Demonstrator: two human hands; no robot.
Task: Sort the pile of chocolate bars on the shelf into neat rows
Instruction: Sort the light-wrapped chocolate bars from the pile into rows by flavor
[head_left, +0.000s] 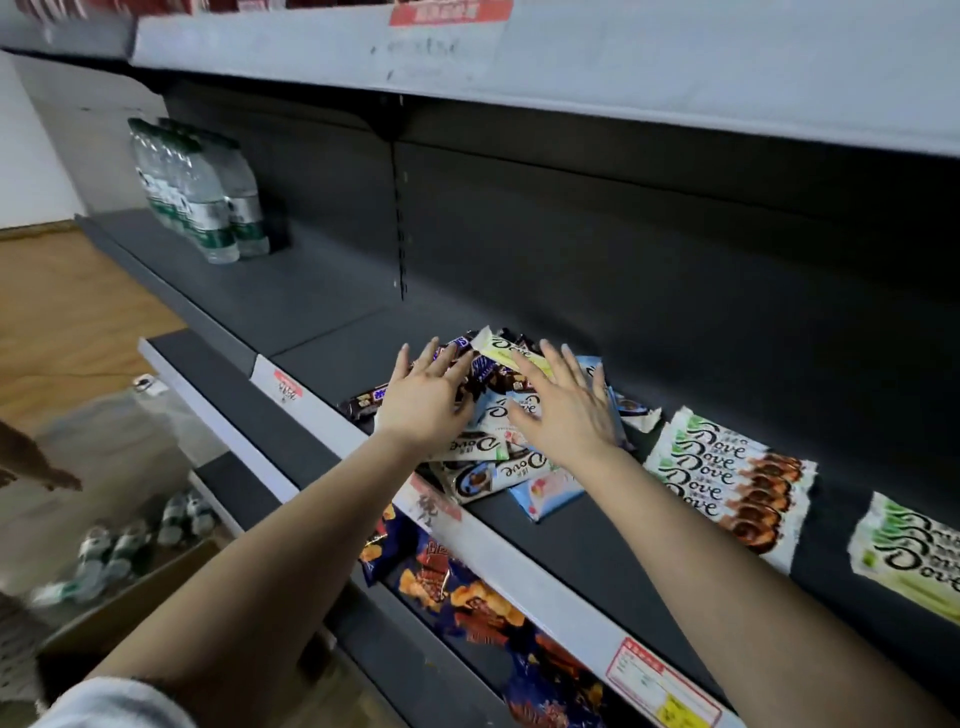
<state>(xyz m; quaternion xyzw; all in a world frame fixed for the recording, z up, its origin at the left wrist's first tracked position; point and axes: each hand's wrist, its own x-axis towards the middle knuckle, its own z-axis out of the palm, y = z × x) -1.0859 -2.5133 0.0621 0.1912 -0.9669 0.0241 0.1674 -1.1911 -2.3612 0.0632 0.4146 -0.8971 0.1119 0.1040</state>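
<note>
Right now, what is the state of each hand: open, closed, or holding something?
Left hand: open, fingers spread, flat on the pile of chocolate bars.
Right hand: open, fingers spread on the same pile.

"Dove" on row of bars (727, 478), "Dove" on pile wrappers (511, 352) — price tags (660, 680) illegible
</note>
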